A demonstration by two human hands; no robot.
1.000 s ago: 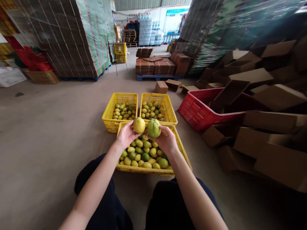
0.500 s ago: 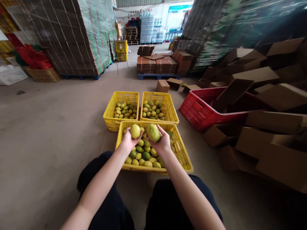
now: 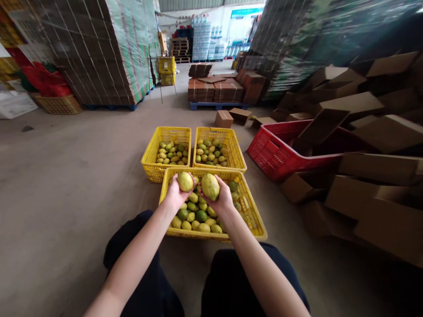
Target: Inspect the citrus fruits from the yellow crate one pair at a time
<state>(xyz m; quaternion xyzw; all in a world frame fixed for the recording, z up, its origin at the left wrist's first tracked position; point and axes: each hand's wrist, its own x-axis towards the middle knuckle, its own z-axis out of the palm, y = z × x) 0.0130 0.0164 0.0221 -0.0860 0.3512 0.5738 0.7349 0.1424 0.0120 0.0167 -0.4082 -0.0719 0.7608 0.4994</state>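
Observation:
Cupped in my left hand (image 3: 174, 192) is a smooth, rounded yellow fruit (image 3: 185, 181). My right hand (image 3: 224, 194) holds a larger, oval yellow-green fruit (image 3: 210, 187) with an uneven, slightly marked skin. Both are lemon-like in colour, but I cannot name the kind. The hands are side by side, a small gap between them, above the near yellow crate (image 3: 254, 215). Loose green and yellow fruits (image 3: 201, 215) of the same sort lie in that crate, some hidden by my hands and forearms.
Behind stand two more yellow crates, left (image 3: 148, 167) and right (image 3: 238, 154), both with fruit inside. A red crate (image 3: 274, 152) and a heap of cardboard boxes (image 3: 373, 176) lie at right. Flattened cartons (image 3: 214, 91) sit on a blue pallet further back.
Both fruits have been turned slightly in my hands, and the right one shows a yellower side. Otherwise the hands stay in nearly the same place.

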